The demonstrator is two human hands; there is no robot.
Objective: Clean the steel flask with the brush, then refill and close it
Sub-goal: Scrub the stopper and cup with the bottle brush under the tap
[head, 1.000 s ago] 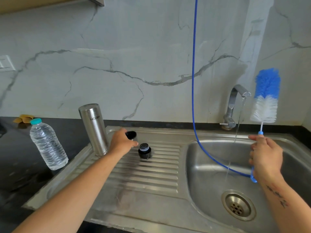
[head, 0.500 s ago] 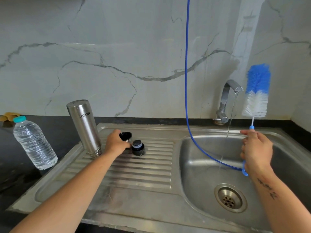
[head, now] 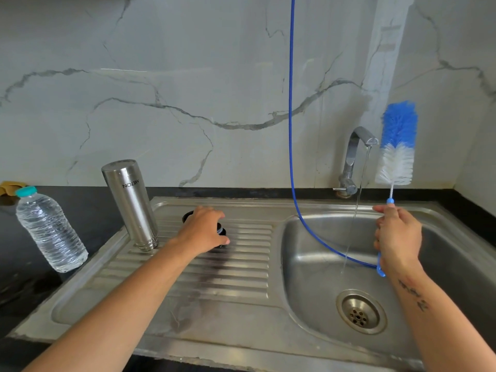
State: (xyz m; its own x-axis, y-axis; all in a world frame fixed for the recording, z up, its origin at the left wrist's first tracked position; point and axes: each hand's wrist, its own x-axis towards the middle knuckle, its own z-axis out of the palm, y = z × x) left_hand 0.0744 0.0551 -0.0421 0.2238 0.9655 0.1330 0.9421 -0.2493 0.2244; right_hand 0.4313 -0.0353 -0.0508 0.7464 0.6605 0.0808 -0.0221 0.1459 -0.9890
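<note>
The steel flask (head: 131, 202) stands upside down and uncapped on the ribbed drainboard (head: 228, 269), leaning slightly. Just right of it, my left hand (head: 204, 229) curls down over the black stopper (head: 222, 232), covering most of it. A black cap (head: 186, 217) peeks out behind that hand. My right hand (head: 397, 237) grips the light-blue handle of the bottle brush (head: 397, 146) over the sink basin (head: 308, 264). The brush stands upright, its blue and white bristles beside the tap's spout.
The tap (head: 354, 157) runs a thin stream into the basin, above the drain (head: 361, 311). A blue hose (head: 291, 130) hangs from above and curves into the basin. A plastic water bottle (head: 48, 229) with a teal cap stands on the dark counter at the left.
My left hand has shifted right from the black cap and closed over the stopper. My right hand keeps the brush upright in about the same place.
</note>
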